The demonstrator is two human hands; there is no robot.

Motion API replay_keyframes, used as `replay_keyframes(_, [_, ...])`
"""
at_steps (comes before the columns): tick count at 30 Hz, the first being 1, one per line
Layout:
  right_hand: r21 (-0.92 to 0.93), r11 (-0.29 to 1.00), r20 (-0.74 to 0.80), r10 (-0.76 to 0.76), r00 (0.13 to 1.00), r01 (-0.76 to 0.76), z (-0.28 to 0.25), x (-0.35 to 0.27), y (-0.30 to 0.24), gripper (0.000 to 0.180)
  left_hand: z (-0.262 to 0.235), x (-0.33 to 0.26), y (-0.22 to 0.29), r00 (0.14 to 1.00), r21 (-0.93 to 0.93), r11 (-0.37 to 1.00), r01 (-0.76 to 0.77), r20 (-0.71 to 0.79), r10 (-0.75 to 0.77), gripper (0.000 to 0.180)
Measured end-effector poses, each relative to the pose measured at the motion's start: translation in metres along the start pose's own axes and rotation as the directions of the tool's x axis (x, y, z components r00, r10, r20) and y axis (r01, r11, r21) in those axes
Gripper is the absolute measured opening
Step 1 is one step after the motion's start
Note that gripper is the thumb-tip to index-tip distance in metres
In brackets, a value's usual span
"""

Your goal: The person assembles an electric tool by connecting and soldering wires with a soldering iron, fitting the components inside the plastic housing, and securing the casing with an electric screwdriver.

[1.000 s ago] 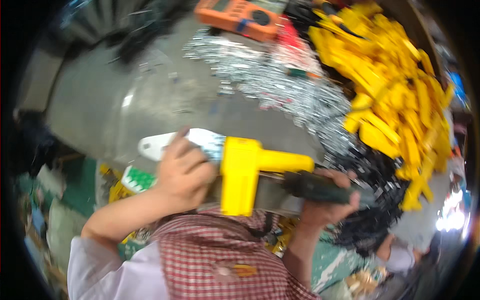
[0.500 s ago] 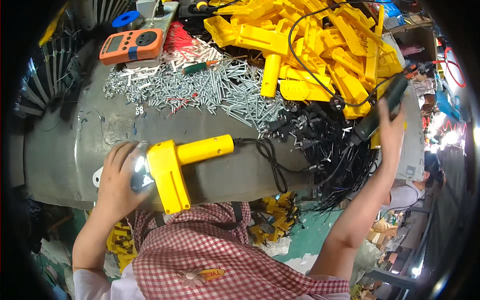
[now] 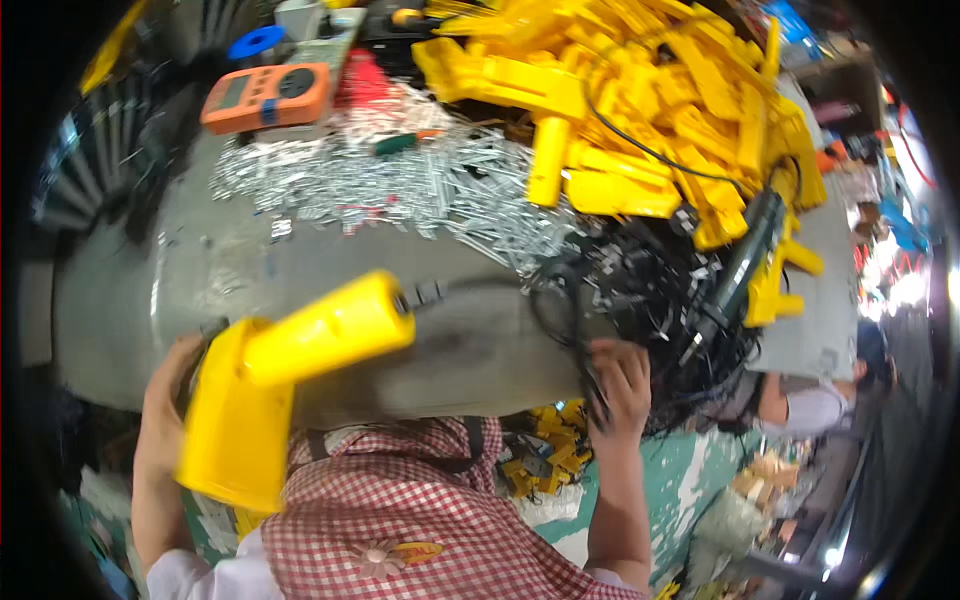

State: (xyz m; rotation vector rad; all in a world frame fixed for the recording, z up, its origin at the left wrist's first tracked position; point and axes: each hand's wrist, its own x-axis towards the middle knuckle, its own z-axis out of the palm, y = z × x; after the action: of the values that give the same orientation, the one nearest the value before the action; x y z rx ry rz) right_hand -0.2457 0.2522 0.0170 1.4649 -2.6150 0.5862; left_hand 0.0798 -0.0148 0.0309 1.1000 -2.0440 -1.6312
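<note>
My left hand (image 3: 165,405) grips the far side of a yellow plastic tool housing (image 3: 240,420), whose round handle points up and to the right. The housing is tilted and raised near the table's front edge, and it hides most of my left fingers. A black power cord (image 3: 480,287) runs from the handle end to the right and loops. My right hand (image 3: 622,385) is closed on the looped cord at the table edge. Beyond it, a dark green power screwdriver (image 3: 742,262) lies against the black plug cords (image 3: 640,275), out of my hands.
Loose screws (image 3: 400,185) cover the far middle of the metal table (image 3: 230,280), beside a green-handled screwdriver (image 3: 400,143). Yellow housing parts (image 3: 650,110) are heaped at the far right. An orange multimeter (image 3: 265,98) is at the far left. Another person (image 3: 815,410) is at the right.
My right hand has let go of the power screwdriver and moved left and nearer, onto the cord. My left hand has brought the yellow housing nearer and left, turning it.
</note>
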Motion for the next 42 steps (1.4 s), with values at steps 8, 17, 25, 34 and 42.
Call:
replay_keyframes(8, [0.565,0.808,0.068,-0.249,0.966,0.169,0.054,0.138,-0.106,0.021,-0.041,-0.001,-0.054,0.979,-0.524,0.851,0.044,-0.148,-0.141,0.056])
replay_keyframes(17, [0.892,0.451,0.180,-0.425,0.887,0.035,0.126,0.324,-0.170,0.025,-0.087,-0.005,-0.058,0.875,-0.023,0.983,0.182,-0.453,-0.173,0.035])
replay_keyframes(25, [0.747,0.601,0.259,-0.657,0.708,0.284,0.113,0.338,-0.172,0.028,-0.067,-0.077,-0.047,0.977,0.187,0.965,0.183,0.075,-0.200,0.024])
replay_keyframes(34, [0.455,0.829,-0.167,-0.281,0.945,0.327,0.110,0.180,-0.213,0.034,0.027,-0.087,-0.093,0.873,-0.775,0.600,0.200,-0.138,-0.468,0.043])
replay_keyframes(42, [0.684,0.573,0.215,-0.749,0.626,0.451,0.110,0.037,-0.260,0.020,0.031,-0.086,-0.089,0.927,-0.690,0.711,0.133,-0.167,-0.336,0.030])
